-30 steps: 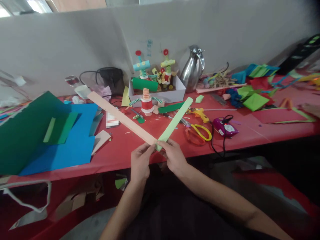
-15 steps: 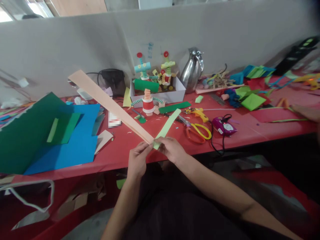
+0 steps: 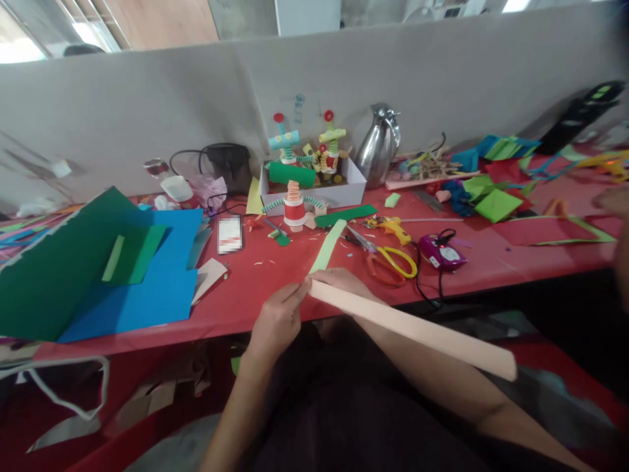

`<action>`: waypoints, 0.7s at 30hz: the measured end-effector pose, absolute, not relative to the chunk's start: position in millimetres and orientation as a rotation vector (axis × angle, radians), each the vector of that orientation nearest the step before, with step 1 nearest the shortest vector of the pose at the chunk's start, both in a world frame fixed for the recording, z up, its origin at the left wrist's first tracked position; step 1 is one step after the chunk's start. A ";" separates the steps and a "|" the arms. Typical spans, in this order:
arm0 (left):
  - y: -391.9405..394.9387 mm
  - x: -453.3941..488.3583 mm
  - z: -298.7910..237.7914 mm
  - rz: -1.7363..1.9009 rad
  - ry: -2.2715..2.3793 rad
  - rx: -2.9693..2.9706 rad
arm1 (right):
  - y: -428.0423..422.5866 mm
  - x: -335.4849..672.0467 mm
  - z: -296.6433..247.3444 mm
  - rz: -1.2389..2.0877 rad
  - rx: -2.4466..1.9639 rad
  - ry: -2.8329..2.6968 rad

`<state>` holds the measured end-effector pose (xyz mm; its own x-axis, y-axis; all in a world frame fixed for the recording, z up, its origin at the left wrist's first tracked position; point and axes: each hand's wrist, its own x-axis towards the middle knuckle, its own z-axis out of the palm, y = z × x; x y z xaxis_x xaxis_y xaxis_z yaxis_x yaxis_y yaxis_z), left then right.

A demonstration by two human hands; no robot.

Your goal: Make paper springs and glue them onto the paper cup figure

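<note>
Peach strip [image 3: 413, 331] swung lower-right; green strip [image 3: 327, 246] ahead; left hand [image 3: 278, 321], right hand [image 3: 344, 280] pinch both.

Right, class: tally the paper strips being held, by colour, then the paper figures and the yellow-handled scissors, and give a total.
peach strip: 1
light green strip: 1
paper figures: 3
scissors: 1
Total: 6

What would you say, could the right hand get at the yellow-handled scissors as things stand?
Probably yes, if it lets go first. The scissors lie on the red table just beyond the right hand, nothing between them. But that hand pinches the green strip where the left hand holds the peach strip.
</note>
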<state>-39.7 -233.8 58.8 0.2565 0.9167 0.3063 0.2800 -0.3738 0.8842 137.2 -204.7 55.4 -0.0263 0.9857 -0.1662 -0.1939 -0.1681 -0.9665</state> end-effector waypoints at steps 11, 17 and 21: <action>-230.4 -4.5 64.3 1.156 1.111 1.251 | -220.3 161.3 85.1 1.384 -1.196 -1.384; -216.7 -18.1 78.0 1.275 1.061 1.050 | -197.0 153.1 118.1 1.378 -0.970 -1.535; -199.8 -45.5 81.7 1.535 0.987 0.792 | -164.7 124.8 115.8 1.700 -0.620 -1.548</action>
<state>-45.5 -199.8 81.7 -0.1838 0.9827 -0.0208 -0.4268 -0.0607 0.9023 124.8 -164.7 115.8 -0.6076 0.7840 0.1272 -0.2000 0.0040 -0.9798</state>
